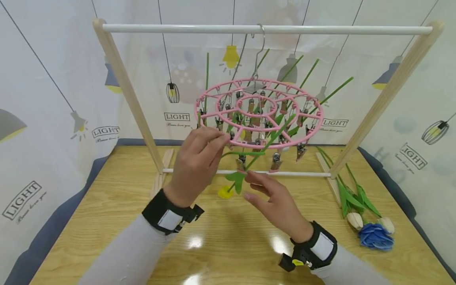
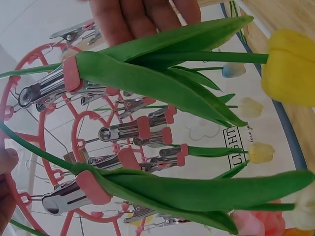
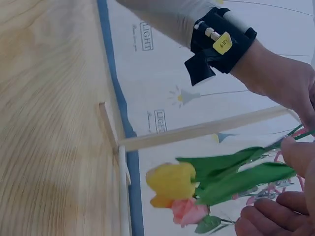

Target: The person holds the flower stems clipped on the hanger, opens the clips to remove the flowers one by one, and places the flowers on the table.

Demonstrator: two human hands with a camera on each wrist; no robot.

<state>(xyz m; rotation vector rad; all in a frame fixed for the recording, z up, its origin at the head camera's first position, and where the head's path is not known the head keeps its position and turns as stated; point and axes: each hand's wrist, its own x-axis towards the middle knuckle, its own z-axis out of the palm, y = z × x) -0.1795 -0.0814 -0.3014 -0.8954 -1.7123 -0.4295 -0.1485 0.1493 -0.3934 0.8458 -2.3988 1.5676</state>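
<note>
A pink clip hanger (image 1: 272, 147) hangs by its metal hook from the white top bar (image 1: 338, 29) of a wooden rack standing on the desk (image 1: 107, 221). The left hand (image 1: 197, 162) pinches the hanger's rim on the near left side. The right hand (image 1: 274, 200) is loosely open, fingers slightly bent, just right of the yellow tulip (image 1: 225, 192); whether a fingertip touches its leaves I cannot tell from these angles.

That tulip hangs head down at the near side of the hanger, its stem caught between the pink pads of a metal clip (image 1: 241, 161), with the stem's end sticking up past the rim. In the left wrist view a white tulip (image 2: 304, 209) hangs from a neighbouring clip, and more flowers hang beyond.

The step in hand looks to be clipping flowers on one at a time, with the yellow one apparently secured and the left hand steadying the ring. The next move would seem to call for letting go gently, so the hanger does not swing, then reaching right for the blue flower (image 1: 375, 236) or the two loose white tulips (image 1: 354, 221) lying on the desk.
</note>
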